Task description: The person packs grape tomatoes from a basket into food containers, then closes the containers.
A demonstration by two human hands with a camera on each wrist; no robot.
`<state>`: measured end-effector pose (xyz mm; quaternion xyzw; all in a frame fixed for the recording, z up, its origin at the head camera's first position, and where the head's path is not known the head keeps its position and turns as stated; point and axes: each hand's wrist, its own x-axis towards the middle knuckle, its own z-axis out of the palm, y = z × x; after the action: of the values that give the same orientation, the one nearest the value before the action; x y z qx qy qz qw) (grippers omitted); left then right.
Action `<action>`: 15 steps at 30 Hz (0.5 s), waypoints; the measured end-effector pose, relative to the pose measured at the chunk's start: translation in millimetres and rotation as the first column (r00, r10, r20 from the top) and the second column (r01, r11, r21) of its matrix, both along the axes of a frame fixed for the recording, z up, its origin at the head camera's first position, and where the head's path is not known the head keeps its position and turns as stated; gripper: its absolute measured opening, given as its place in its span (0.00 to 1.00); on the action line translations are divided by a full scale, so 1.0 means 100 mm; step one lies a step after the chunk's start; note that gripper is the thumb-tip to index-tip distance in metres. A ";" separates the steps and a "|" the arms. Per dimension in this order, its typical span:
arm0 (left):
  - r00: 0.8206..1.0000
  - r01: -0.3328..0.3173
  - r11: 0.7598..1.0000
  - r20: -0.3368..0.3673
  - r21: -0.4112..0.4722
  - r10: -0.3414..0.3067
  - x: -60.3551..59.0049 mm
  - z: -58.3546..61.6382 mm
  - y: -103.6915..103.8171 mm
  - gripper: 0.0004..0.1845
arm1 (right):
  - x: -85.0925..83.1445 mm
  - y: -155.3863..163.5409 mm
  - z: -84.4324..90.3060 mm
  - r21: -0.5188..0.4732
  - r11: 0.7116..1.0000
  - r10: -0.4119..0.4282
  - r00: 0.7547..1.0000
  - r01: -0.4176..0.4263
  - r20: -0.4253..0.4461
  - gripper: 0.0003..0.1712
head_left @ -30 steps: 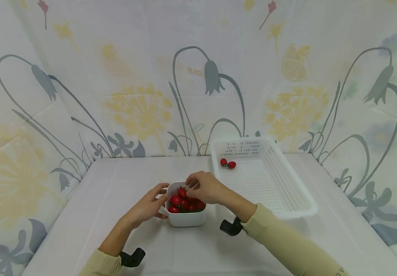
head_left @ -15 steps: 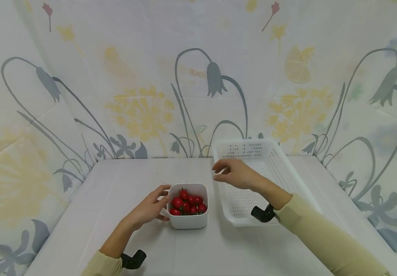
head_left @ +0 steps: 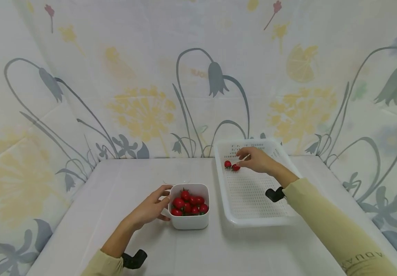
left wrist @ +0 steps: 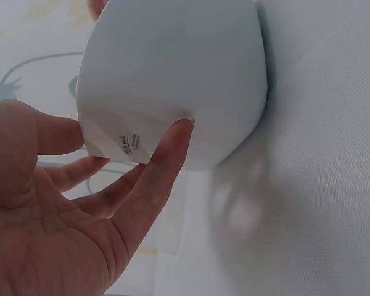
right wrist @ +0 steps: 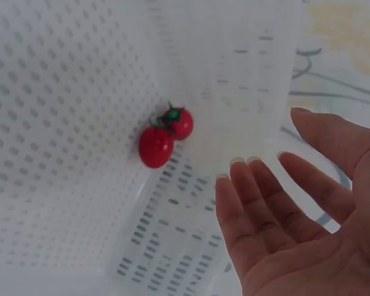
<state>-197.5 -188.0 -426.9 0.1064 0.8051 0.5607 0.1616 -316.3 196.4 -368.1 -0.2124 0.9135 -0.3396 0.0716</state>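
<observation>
In the head view, a small white square container [head_left: 189, 223] holds several red cherry tomatoes [head_left: 186, 207]. My left hand [head_left: 151, 207] rests against its left side, fingers spread; the left wrist view has the fingertips at the outer wall and the thumb at the edge beside small printed lettering. To the right, a white perforated basket [head_left: 231, 214] has two cherry tomatoes [right wrist: 165, 139] with green stems near its far left corner. Over them reaches my right hand [head_left: 258, 160], its fingers relaxed and holding nothing. In the right wrist view a gap shows between its fingertips and the tomatoes.
A white cloth covers the table [head_left: 115, 184]. Behind it rises a flower-patterned curtain [head_left: 143, 57], which also runs along both sides. The basket's raised walls surround the right hand's area. A black wrist camera mount [head_left: 134, 259] sits on the left wrist, another [head_left: 275, 194] on the right.
My right hand has left the small container, where it was among the tomatoes, and moved right and away into the basket over the two tomatoes. The left hand stays at the container's side.
</observation>
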 end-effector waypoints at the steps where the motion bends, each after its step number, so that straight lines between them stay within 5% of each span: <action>1: 1.000 -0.004 1.000 0.003 -0.001 0.004 0.00 0.00 0.00 0.22 | -0.03 0.02 -0.02 0.009 1.000 -0.002 1.000 0.002 -0.002 0.22; 15: 1.000 0.003 1.000 -0.006 0.002 -0.003 0.01 0.01 0.00 0.23 | -0.41 0.05 -0.48 0.126 0.991 0.032 0.997 -0.040 0.065 0.25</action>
<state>-196.6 -188.3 -426.1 0.1092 0.8048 0.5610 0.1600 -357.0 201.5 -415.8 -0.2133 0.9265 -0.2860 0.1196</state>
